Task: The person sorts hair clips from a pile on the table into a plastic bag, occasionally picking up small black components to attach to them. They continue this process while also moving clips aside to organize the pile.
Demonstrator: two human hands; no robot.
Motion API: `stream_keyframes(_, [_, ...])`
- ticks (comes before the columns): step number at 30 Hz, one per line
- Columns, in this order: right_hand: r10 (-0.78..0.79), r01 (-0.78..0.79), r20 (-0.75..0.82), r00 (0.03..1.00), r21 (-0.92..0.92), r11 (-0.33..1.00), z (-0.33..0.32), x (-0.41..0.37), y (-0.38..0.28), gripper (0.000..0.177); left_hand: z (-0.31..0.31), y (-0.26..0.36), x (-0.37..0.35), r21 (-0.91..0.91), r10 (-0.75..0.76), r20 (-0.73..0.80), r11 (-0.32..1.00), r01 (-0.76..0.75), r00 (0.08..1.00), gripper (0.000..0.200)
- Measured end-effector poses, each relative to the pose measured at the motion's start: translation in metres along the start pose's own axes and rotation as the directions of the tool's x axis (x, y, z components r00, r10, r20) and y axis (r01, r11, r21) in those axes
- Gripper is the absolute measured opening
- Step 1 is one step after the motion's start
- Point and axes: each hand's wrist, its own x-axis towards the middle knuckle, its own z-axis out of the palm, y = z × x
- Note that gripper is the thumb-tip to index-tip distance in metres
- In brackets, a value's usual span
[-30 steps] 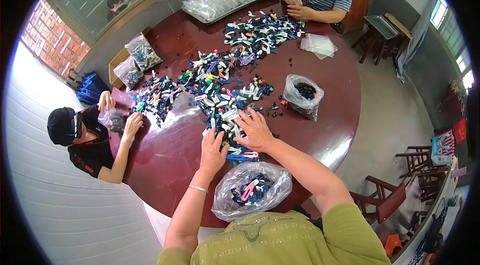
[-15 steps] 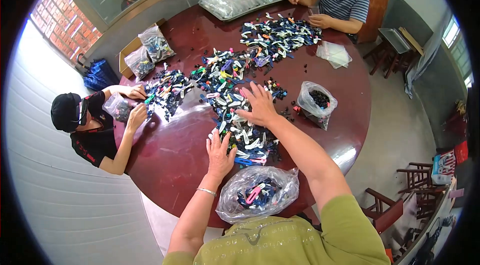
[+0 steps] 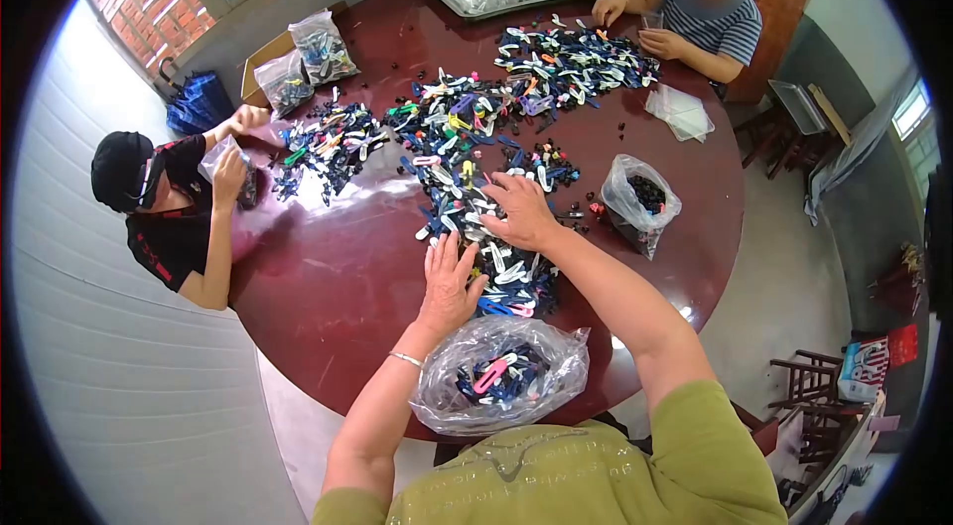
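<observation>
We see the left hand (image 3: 452, 282) laid palm down at the near left edge of a long heap of hair clips (image 3: 511, 272), its fingers loosely spread and unclenched. The right hand (image 3: 521, 214) reaches farther along the same heap, fingers fanned over the clips. Neither is clasped around anything that we can see, though both palms are hidden, so we cannot tell what lies beneath them. The heap runs across the red table (image 3: 338, 327) to its far side; single clips blend together there.

Just below the left hand, nearest the body, sits a clear plastic bag (image 3: 437, 391) with clips inside, a pink clip (image 3: 490, 375) on top; folds and glare blur its walls. To the right stands another bag (image 3: 663, 219) with small dark pieces, too tiny for us to identify.

On the left, a person in a black cap (image 3: 123, 173) holds a clear bag whose contents we barely see; one hand is smeared by motion. Across the table, the frame's top edge crops a person in a striped shirt (image 3: 730, 29).
</observation>
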Motion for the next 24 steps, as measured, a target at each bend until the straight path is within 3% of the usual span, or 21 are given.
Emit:
stream_keyframes(6, [-0.04,0.039,0.07,0.997,0.006,0.999,-0.009,-0.024,0.004,0.059,0.006,-0.002,-0.002,0.017,0.064,-0.033,0.998,-0.063,0.997,0.056])
stream_keyframes(10, [0.015,-0.021,0.115,0.993,0.057,0.998,-0.018,-0.026,0.002,0.065,0.007,-0.001,-0.003,0.049,0.051,-0.037,0.998,-0.049,0.998,0.056])
stream_keyframes(14, [0.028,-0.024,-0.103,0.994,0.04,0.999,-0.032,-0.038,-0.005,0.064,0.01,-0.004,-0.008,0.082,0.036,-0.032,0.996,-0.033,0.999,0.056])
stream_keyframes(17, [0.006,0.008,-0.083,0.997,0.176,0.984,-0.043,-0.053,-0.004,0.062,0.011,-0.005,-0.015,0.089,0.031,-0.027,0.996,-0.028,0.999,0.057])
stream_keyframes(18, [0.023,-0.022,-0.005,1.0,0.196,0.98,-0.047,-0.058,-0.008,0.059,0.011,-0.005,-0.016,0.092,0.029,-0.029,0.995,-0.026,0.999,0.057])
stream_keyframes(22, [-0.138,0.142,-0.039,0.99,0.131,0.981,-0.049,-0.077,-0.018,0.053,0.021,-0.008,-0.019,0.139,0.031,-0.049,0.99,-0.024,0.998,0.058])
stream_keyframes(24, [-0.146,0.15,-0.047,0.988,0.093,0.984,-0.047,-0.086,-0.018,0.053,0.026,-0.008,-0.019,0.168,0.042,-0.074,0.985,-0.029,0.996,0.06])
